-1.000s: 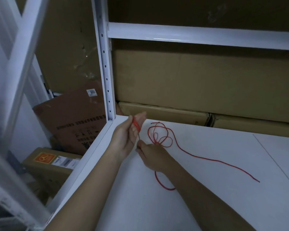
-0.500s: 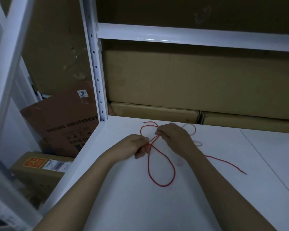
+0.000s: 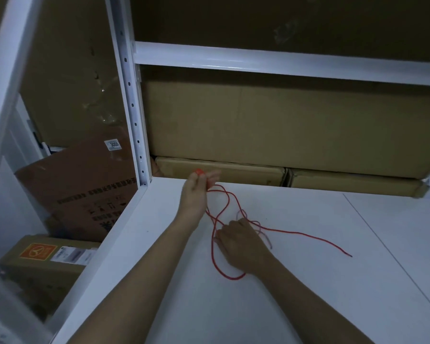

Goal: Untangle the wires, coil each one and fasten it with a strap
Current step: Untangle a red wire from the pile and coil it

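A thin red wire (image 3: 305,235) lies in loose loops on the white shelf board (image 3: 308,294), its free end trailing to the right. My left hand (image 3: 195,192) is lifted near the back left corner and pinches red turns of the wire at its fingertips. From there strands hang down to my right hand (image 3: 238,242), which rests low on the board with its fingers curled round the wire. A pale, thin wire (image 3: 265,235) lies partly under the right hand's fingers. One red loop curves below the right wrist.
A white perforated upright (image 3: 132,108) and a crossbeam (image 3: 283,63) frame the shelf. Cardboard boxes (image 3: 258,125) fill the back. More boxes (image 3: 77,194) stand on the floor at the left, beyond the board's left edge.
My left hand has risen toward the back corner with the wire. My right hand has dropped back toward me along the strands, and the loops have stretched out between them.
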`<action>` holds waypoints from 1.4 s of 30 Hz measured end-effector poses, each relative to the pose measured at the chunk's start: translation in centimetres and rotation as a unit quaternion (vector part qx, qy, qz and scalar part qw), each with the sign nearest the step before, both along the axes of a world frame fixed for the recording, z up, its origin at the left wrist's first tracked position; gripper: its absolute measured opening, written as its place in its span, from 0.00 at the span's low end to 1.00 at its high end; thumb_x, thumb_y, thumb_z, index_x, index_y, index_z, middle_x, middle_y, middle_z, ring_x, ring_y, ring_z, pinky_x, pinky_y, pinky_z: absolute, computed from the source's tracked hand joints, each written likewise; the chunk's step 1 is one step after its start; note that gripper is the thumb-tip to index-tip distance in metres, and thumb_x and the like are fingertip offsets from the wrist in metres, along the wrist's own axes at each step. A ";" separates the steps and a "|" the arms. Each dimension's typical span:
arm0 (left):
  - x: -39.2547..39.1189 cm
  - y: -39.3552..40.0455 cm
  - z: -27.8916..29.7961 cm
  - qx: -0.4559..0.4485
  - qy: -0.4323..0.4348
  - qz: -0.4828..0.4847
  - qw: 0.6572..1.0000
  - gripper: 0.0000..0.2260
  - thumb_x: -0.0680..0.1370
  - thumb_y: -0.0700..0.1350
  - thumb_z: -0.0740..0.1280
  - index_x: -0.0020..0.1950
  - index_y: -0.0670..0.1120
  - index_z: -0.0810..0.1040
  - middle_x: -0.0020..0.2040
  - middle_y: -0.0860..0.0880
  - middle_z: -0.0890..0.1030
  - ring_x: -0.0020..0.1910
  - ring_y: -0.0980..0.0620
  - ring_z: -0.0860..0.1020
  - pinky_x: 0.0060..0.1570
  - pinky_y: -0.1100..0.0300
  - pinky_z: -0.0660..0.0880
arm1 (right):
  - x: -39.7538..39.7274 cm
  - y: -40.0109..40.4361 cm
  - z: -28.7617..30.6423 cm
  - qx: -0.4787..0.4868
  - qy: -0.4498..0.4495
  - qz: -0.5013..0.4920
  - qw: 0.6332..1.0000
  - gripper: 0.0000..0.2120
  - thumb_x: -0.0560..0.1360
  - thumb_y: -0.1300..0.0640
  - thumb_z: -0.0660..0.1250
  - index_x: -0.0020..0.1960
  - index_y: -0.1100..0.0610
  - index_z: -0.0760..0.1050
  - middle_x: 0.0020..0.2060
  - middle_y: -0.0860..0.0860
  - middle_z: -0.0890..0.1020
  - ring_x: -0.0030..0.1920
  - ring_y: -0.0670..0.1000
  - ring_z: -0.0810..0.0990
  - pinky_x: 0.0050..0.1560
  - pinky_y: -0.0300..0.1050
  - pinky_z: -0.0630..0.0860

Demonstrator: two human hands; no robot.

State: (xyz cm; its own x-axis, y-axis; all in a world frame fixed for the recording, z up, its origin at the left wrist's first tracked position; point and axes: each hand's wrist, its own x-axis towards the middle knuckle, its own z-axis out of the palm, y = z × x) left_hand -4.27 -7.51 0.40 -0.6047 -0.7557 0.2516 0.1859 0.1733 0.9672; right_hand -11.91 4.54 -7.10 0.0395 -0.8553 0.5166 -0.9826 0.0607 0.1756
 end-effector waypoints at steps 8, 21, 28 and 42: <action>1.6 -0.3 -3.8 -0.277 -0.337 -0.177 0.882 0.21 0.79 0.61 0.57 0.38 0.46 0.74 0.33 0.50 0.75 0.33 0.54 0.73 0.37 0.61 0.68 | -3.7 1.9 1.6 -0.089 -0.272 -0.046 0.957 0.06 0.74 0.58 0.64 0.50 0.56 0.73 0.43 0.47 0.71 0.45 0.45 0.64 0.44 0.36 0.64; 1.3 -3.4 -2.0 -0.336 -0.299 0.081 0.889 0.21 0.82 0.53 0.56 0.41 0.39 0.75 0.36 0.44 0.77 0.37 0.46 0.76 0.38 0.54 0.72 | -7.2 3.4 2.1 -0.199 -0.416 -0.209 0.863 0.08 0.78 0.56 0.65 0.47 0.55 0.83 0.36 0.43 0.82 0.38 0.45 0.80 0.39 0.39 0.71; 2.0 -6.5 -3.0 -0.280 -0.293 0.221 0.887 0.20 0.83 0.51 0.54 0.43 0.40 0.77 0.38 0.44 0.77 0.39 0.45 0.73 0.39 0.56 0.68 | -9.6 4.6 1.2 -0.063 -0.271 -0.350 0.895 0.11 0.81 0.52 0.58 0.50 0.56 0.76 0.43 0.52 0.81 0.45 0.55 0.79 0.36 0.43 0.65; 2.4 -9.2 -4.9 -0.218 -0.331 0.265 0.879 0.22 0.83 0.49 0.53 0.41 0.36 0.78 0.35 0.42 0.74 0.35 0.44 0.72 0.34 0.56 0.64 | -8.1 3.5 4.1 -0.274 -0.872 -0.062 0.402 0.14 0.79 0.51 0.62 0.44 0.60 0.77 0.41 0.54 0.84 0.32 0.45 0.80 0.29 0.35 0.76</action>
